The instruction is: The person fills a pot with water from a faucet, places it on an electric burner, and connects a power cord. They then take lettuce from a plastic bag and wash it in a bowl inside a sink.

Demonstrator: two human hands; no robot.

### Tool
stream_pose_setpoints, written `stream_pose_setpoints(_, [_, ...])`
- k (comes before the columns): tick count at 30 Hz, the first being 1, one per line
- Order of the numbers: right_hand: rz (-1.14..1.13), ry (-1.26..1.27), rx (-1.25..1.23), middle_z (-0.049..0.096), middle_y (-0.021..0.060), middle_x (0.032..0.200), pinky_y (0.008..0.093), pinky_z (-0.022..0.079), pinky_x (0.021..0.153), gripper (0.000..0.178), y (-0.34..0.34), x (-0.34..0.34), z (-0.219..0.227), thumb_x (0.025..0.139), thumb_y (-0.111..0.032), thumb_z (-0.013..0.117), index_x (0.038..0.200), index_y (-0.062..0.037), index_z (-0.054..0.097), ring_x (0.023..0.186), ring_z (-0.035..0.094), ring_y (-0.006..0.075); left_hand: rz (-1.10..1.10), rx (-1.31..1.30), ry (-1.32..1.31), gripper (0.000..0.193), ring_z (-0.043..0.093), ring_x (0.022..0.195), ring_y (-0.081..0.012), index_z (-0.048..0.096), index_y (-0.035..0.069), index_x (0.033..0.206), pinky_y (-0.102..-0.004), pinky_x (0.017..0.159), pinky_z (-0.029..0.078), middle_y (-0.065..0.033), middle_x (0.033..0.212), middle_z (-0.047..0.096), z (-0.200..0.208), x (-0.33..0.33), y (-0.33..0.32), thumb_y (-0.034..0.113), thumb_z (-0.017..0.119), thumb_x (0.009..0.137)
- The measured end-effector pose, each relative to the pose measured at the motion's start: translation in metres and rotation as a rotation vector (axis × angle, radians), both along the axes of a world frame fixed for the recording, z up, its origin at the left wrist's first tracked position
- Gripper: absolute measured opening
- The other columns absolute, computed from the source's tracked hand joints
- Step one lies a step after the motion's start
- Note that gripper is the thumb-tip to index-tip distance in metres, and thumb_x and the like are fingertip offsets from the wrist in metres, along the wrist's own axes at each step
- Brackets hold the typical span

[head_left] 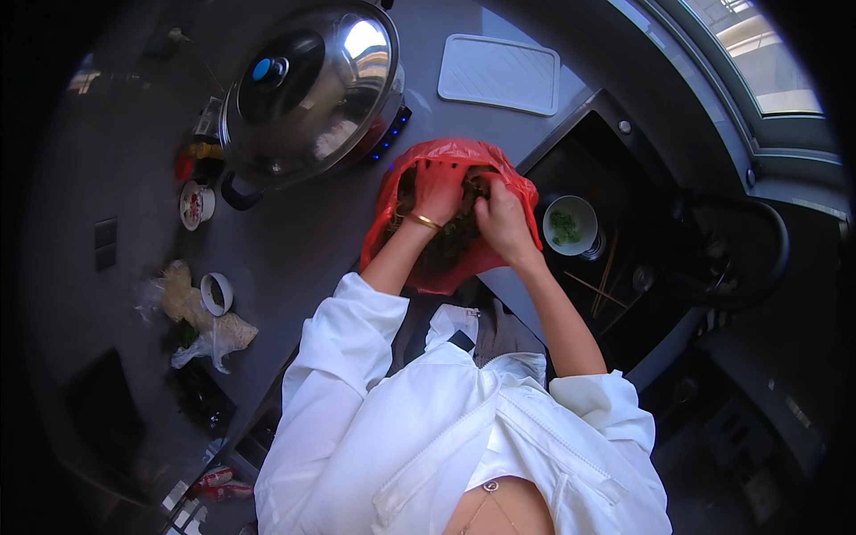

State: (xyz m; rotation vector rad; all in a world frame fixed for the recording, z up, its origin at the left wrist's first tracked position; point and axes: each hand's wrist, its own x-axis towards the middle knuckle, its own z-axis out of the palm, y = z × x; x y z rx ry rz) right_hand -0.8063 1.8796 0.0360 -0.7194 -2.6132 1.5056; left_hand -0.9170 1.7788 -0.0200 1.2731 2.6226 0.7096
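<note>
A red plastic bag (434, 283) gapes on the counter in front of me, filled with dark leafy greens (450, 245). Inside its mouth, my left hand (437, 189), with a gold bangle at the wrist, lies over the greens; its fingers look spread, their tips partly lost among the leaves. My right hand (505, 218) reaches in at the bag's right side. Its fingers are curled and closed on some of the greens, the thumb toward the left hand. The bag's far rim stands up behind both hands.
A large lidded steel pot (312, 98) stands far left of the bag. Beyond the bag lies a white tray (499, 75). The dark sink (615, 160) at right holds a white bowl of chopped greens (571, 226) and chopsticks (606, 276). Leftward sit a small bowl (217, 293) and plastic bags (209, 325).
</note>
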Motion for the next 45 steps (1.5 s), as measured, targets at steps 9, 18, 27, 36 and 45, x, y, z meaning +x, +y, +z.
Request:
stream_pose_setpoints(9, [0.163,0.073,-0.209,0.056,0.0170,0.102,0.0324,0.044,0.079,0.036,0.029,-0.011,0.020,0.075,0.000,0.054,0.111,0.0002,0.048,0.093,0.057,0.0243,-0.080,0.289,-0.552,0.025,0.060,0.083,-0.0274,0.058,0.002,0.099,-0.0334,0.071,0.047,-0.0124,0.085,0.062,0.079,-0.013,-0.018,0.010,0.060,0.075])
stream_pose_setpoints(18, [-0.035,0.222,-0.522,0.059,0.0040,0.089,0.0252,0.045,0.072,0.021,0.007,0.013,0.070,0.078,-0.007,0.060,0.098,0.0008,0.055,0.084,0.055,0.0118,-0.073,0.358,-1.239,0.029,0.055,0.073,-0.0094,0.051,0.000,0.104,-0.0237,0.062,0.048,-0.0041,0.085,0.057,0.120,0.005,-0.044,0.004,0.062,0.077])
stream_pose_setpoints(27, [-0.472,0.410,-0.755,0.060,0.0021,0.088,0.0207,0.043,0.071,0.015,-0.009,0.028,0.084,0.081,-0.008,0.058,0.094,-0.0013,0.058,0.079,0.053,0.0072,0.136,0.768,-1.520,0.018,0.058,0.084,-0.0138,0.052,0.004,0.102,-0.0265,0.072,0.050,-0.0054,0.095,0.058,0.134,0.026,-0.053,0.004,0.055,0.083])
stream_pose_setpoints(36, [-0.239,0.416,-0.868,0.054,0.0046,0.100,0.0224,0.046,0.071,0.035,-0.032,0.018,0.109,0.080,-0.009,0.061,0.110,-0.0029,0.047,0.084,0.054,0.0099,0.200,0.898,-1.428,0.016,0.056,0.087,-0.0130,0.053,0.003,0.098,-0.0266,0.077,0.046,-0.0059,0.094,0.057,0.142,0.030,-0.068,0.003,0.056,0.082])
stream_pose_setpoints(45, [-0.132,0.353,-0.378,0.058,0.0062,0.088,0.0221,0.047,0.058,0.030,-0.046,0.013,0.117,0.073,0.011,0.051,0.099,-0.0016,0.052,0.073,0.058,0.0110,0.213,0.828,-1.180,0.016,0.052,0.064,-0.0084,0.051,0.004,0.094,-0.0221,0.058,0.044,0.0004,0.075,0.053,0.146,0.054,-0.057,0.011,0.059,0.082])
